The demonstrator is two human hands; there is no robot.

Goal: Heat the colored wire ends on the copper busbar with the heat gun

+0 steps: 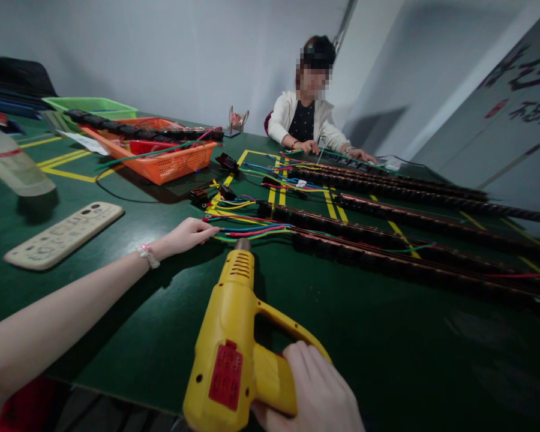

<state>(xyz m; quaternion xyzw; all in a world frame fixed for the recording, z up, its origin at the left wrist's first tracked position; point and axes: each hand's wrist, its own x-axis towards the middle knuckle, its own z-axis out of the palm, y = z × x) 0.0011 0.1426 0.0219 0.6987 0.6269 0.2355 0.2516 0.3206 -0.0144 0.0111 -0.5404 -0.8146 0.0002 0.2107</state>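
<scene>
My right hand (317, 390) is wrapped round the handle of a yellow heat gun (229, 336). Its metal nozzle (242, 245) points away from me, just below a bundle of coloured wires (261, 230). With its fingers pinched, my left hand (189, 234) holds the ends of these blue, red and green wires. They run into the near end of a long dark bar with copper-coloured strips (364, 259), lying on the green table (130, 324). More such bars lie behind it, with loose wire ends on their left.
An orange basket (180, 165) holding parts stands at the back left, near a green tray (99, 108). A beige remote-like panel (65, 235) and a bottle (18, 159) are at left. Across the table a person (308, 114) works with both hands on wires.
</scene>
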